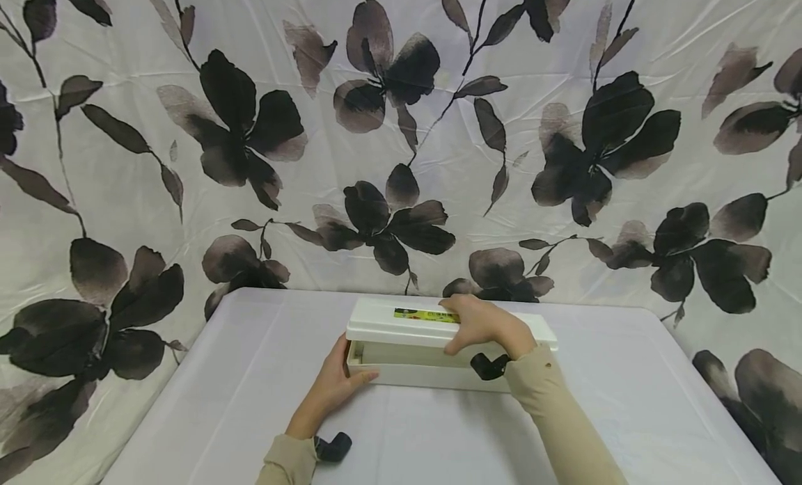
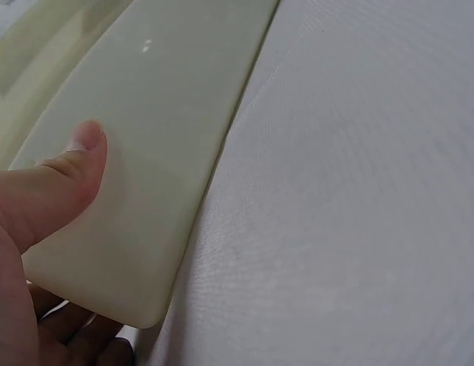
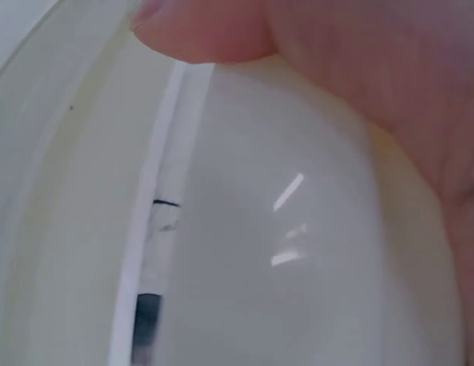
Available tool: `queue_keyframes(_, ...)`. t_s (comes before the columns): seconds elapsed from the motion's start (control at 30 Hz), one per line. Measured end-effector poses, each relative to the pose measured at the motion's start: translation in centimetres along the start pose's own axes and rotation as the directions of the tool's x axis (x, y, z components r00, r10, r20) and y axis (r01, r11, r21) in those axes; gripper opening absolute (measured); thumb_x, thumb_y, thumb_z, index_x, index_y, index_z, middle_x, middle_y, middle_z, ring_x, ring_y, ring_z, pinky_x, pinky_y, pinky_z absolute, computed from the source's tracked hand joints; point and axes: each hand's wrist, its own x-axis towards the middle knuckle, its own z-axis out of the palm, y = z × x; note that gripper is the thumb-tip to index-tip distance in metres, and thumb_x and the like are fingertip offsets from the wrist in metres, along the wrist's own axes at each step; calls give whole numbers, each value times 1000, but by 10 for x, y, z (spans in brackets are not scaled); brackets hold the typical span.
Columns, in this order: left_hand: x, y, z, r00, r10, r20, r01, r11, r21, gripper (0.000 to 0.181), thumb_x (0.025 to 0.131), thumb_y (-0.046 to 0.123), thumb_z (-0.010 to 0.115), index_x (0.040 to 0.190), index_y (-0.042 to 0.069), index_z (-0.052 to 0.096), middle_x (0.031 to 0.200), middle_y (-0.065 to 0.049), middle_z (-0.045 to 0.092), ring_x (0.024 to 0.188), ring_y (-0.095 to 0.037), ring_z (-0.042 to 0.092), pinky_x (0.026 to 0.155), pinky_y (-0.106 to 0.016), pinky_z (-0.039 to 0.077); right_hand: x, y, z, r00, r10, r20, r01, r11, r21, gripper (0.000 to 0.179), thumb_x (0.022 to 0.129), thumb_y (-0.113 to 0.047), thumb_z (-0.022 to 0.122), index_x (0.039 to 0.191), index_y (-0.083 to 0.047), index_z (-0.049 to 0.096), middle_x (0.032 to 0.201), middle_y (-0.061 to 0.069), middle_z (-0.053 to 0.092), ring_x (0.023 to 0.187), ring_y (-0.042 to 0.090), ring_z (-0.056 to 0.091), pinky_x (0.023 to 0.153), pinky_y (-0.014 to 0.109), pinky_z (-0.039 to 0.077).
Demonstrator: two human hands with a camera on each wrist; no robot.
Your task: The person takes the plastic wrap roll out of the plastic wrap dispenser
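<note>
One beige sleeve (image 1: pixel 564 415) at half past four ends in the right hand (image 1: pixel 487 323), whose off-centre grip on the lid (image 1: pixel 376 325) over the white box (image 1: pixel 426 376) at five o'clock could let it tip onto the left hand (image 1: pixel 335 380) gripping the nine-o'clock end

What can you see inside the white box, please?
Through the gap below the lid, only pale inner wall shows inside the box. The lid and front wall cover the rest, so I cannot tell whether anything lies there.
</note>
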Motion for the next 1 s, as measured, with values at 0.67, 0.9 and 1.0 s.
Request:
queue_keyframes(0.67,1,-3,-4,996,-84,16,83,996,38,95,77,17,85,153,8,29,153,-16,39,142,-36,35,116,-55,22,-28,-12,-32,992,-18,-123,4,993,-117,83,59,-42,87,131,-10,61,116,-1,62,95,17,55,77,39,49)
queue_keyframes(0.9,1,-5,-4,994,-107,19,107,994,8,96,76,17,86,154,9,29,152,-15,42,140,-37,38,116,-57,22,-50,-1,-41,988,36,-151,-53,993,-108,94,60,-43,87,142,-11,53,121,7,60,99,22,55,81,45,48)
queue_keyframes(1.0,1,-7,-3,994,-108,21,108,994,5,97,76,18,85,154,9,29,152,-15,41,140,-37,37,116,-57,21,-59,4,-45,984,51,-172,-70,991,-111,95,60,-44,87,141,-8,54,120,8,61,99,22,55,82,45,47)
